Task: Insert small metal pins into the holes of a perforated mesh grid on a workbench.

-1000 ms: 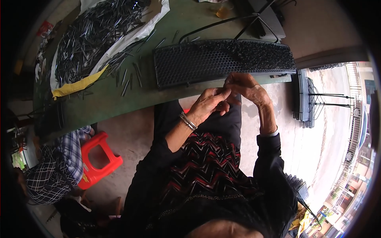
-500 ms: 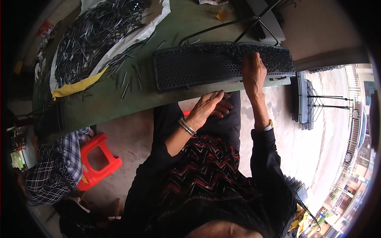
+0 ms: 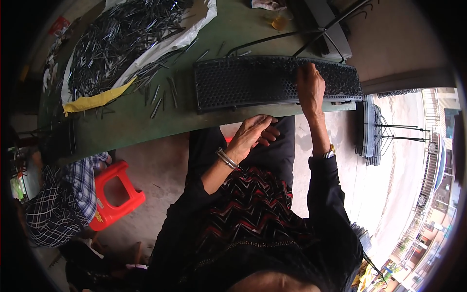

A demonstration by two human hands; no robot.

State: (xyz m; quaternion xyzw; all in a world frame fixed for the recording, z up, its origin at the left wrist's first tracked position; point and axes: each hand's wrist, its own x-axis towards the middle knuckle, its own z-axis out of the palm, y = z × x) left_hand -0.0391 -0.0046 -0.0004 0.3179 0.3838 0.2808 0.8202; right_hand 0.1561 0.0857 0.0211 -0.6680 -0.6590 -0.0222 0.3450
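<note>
A long black panel (image 3: 243, 86) full of small holes lies along the near edge of the green table (image 3: 126, 131). Its right part looks rougher and more densely filled than the left. Over that right part is my right hand (image 3: 311, 90), closed in a pinch with its fingertips down at the surface. Whatever they pinch is too small and dark to name. My left hand (image 3: 253, 135) hovers above my lap, just off the table edge, fingers curled in. Something dark shows by its thumb tip, but I cannot make it out.
Thin dark metal-like strips (image 3: 131, 44) are heaped on a white sheet with a yellow edge (image 3: 97, 101); several lie loose nearby. Black bent rods (image 3: 272, 36) rise behind the panel. A red stool (image 3: 116, 197) stands at left beside a person in checked clothing (image 3: 56, 207). Stacked panels (image 3: 370, 131) stand at right.
The view has shifted a little, so the table and panel sit slightly lower. My right hand stays pinched over the panel. My left hand keeps its curled pose.
</note>
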